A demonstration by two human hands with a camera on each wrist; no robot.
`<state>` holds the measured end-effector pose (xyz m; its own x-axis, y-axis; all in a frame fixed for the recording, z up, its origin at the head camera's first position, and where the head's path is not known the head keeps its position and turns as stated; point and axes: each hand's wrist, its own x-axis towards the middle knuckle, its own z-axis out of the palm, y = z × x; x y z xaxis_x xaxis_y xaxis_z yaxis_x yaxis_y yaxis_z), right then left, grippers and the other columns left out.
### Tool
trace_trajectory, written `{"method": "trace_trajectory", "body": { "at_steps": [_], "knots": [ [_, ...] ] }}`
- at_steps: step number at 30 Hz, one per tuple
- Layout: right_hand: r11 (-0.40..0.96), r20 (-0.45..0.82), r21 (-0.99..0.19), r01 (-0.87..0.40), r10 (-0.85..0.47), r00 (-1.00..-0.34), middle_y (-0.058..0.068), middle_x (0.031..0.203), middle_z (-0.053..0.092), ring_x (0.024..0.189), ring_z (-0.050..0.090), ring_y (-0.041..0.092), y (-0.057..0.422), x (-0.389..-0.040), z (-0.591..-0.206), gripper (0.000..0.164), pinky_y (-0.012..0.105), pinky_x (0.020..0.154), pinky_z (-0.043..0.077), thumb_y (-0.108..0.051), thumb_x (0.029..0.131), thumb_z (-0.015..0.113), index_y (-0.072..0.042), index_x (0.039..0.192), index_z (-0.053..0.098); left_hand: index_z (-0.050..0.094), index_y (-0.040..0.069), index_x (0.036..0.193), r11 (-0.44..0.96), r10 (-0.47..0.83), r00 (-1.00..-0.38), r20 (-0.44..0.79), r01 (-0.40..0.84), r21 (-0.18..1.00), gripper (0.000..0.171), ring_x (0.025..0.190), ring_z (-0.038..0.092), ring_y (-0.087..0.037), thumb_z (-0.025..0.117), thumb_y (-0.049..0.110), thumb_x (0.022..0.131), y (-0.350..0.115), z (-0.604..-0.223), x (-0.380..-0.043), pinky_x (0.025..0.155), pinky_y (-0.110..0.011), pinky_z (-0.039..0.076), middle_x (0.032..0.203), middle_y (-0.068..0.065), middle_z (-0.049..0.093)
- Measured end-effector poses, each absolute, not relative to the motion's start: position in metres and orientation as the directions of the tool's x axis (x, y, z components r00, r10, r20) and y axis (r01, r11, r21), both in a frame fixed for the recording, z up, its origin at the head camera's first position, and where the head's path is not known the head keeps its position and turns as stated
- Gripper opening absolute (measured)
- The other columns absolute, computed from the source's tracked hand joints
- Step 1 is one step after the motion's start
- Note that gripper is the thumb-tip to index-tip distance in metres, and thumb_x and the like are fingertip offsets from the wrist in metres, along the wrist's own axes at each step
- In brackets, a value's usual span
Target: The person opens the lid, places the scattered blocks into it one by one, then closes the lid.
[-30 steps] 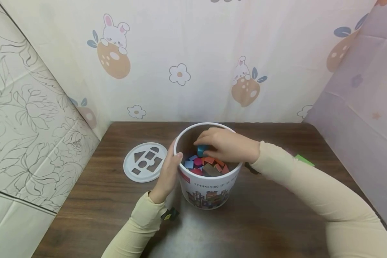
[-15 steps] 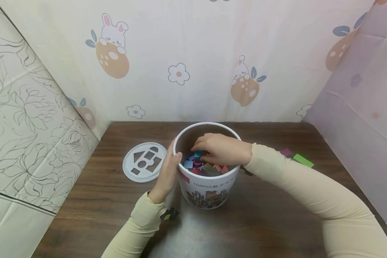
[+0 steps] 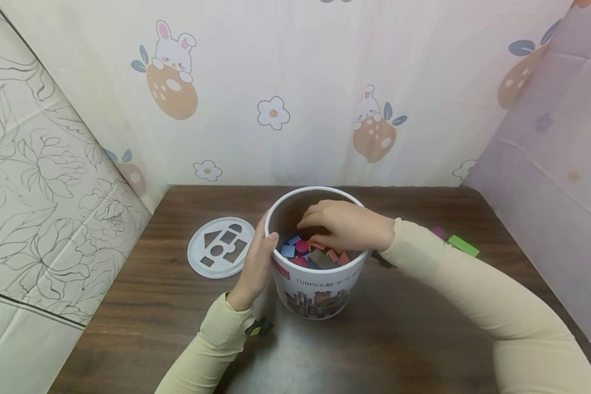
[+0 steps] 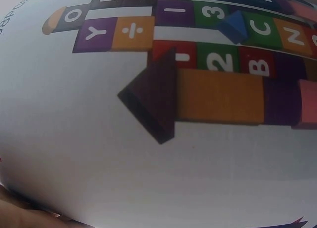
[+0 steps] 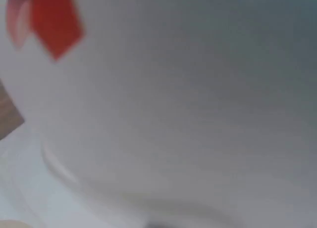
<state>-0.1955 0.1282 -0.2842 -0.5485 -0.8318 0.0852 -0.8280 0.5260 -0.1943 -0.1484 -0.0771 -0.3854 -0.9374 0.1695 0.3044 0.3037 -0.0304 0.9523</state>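
Dark wood-grain table [image 3: 167,323] fills the floor of a little booth, walled at the back with cloth printed with bunnies and flowers and at the left with a sheet of line-drawn blossoms. Near the middle stands a white bucket [image 3: 317,293] with a printed city scene on its side, part full of coloured blocks [image 3: 300,253].

The left hand [image 3: 256,262] is wrapped round the bucket's wall at its 9 o'clock side, fingers curled on the outside and the thumb hooked over the rim. The right hand [image 3: 347,224] reaches in over the rim from 3 o'clock, its fingers bent down among the blocks; whether they actually pinch one I cannot tell, since the knuckles hide the tips.

At 9 o'clock from the bucket, well apart from it, a round white lid [image 3: 221,248] with shape cut-outs lies flat. Out at 3 o'clock, beyond the right sleeve, a green block [image 3: 463,245] and a purple block [image 3: 438,232] sit on the table.

Only the head view takes in the hands and room. The left wrist view shows the bucket's printed side [image 4: 148,154] up close, with pictured letter and number blocks. The right wrist view is a blur of white wall with a red patch.
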Motion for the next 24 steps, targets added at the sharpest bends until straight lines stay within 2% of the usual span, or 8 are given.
{"method": "trace_trajectory", "body": {
  "at_steps": [5,11,14,18,24],
  "knots": [
    [0.557,0.142,-0.235,-0.796,-0.791,-0.596,-0.002,0.113,0.071,0.104,0.062,0.015,0.144,-0.196,-0.278,0.032,0.035,0.094,0.054,-0.024,0.087,0.073,-0.015,0.118,0.070,0.022,0.018,0.154,-0.024,0.168,-0.938,0.304,0.304,0.952,0.063,0.141,0.031,-0.030,0.039,0.031,0.095,-0.077,-0.385,-0.149,0.116,-0.060,0.028,0.156,-0.006,0.029],
    [0.526,0.341,-0.330,-0.784,-0.708,-0.619,0.005,0.114,0.072,0.103,0.067,0.020,0.176,-0.200,-0.270,0.033,0.041,0.091,0.056,-0.013,0.086,0.073,-0.010,0.119,0.069,0.022,0.019,0.154,-0.025,0.172,-0.930,0.325,0.325,0.945,0.063,0.141,0.031,-0.031,0.040,0.031,0.095,-0.077,-0.385,-0.149,0.114,-0.061,0.030,0.155,-0.006,0.031],
    [0.556,0.400,-0.368,-0.746,-0.629,-0.666,0.005,0.115,0.072,0.104,0.067,0.019,0.194,-0.201,-0.268,0.035,0.041,0.090,0.057,-0.008,0.086,0.072,-0.009,0.121,0.068,0.022,0.019,0.154,-0.030,0.171,-0.929,0.329,0.329,0.944,0.063,0.141,0.031,-0.032,0.040,0.031,0.095,-0.077,-0.385,-0.148,0.114,-0.062,0.029,0.155,-0.006,0.031],
    [0.640,0.384,-0.424,-0.640,-0.513,-0.768,0.002,0.115,0.071,0.104,0.066,0.017,0.217,-0.202,-0.270,0.037,0.042,0.092,0.054,-0.008,0.088,0.070,-0.012,0.125,0.066,0.022,0.019,0.154,-0.035,0.170,-0.930,0.327,0.326,0.945,0.063,0.142,0.029,-0.036,0.040,0.031,0.095,-0.076,-0.384,-0.148,0.114,-0.063,0.028,0.155,-0.008,0.030],
    [0.695,0.315,-0.485,-0.530,-0.427,-0.848,0.012,0.122,0.067,0.115,0.060,0.030,0.245,-0.211,-0.296,0.037,0.056,0.099,0.048,-0.014,0.090,0.068,-0.008,0.126,0.064,0.023,0.019,0.154,-0.044,0.168,-0.929,0.329,0.326,0.944,0.063,0.142,0.029,-0.037,0.040,0.032,0.095,-0.076,-0.383,-0.147,0.114,-0.064,0.028,0.155,-0.008,0.031]
  ]
}}
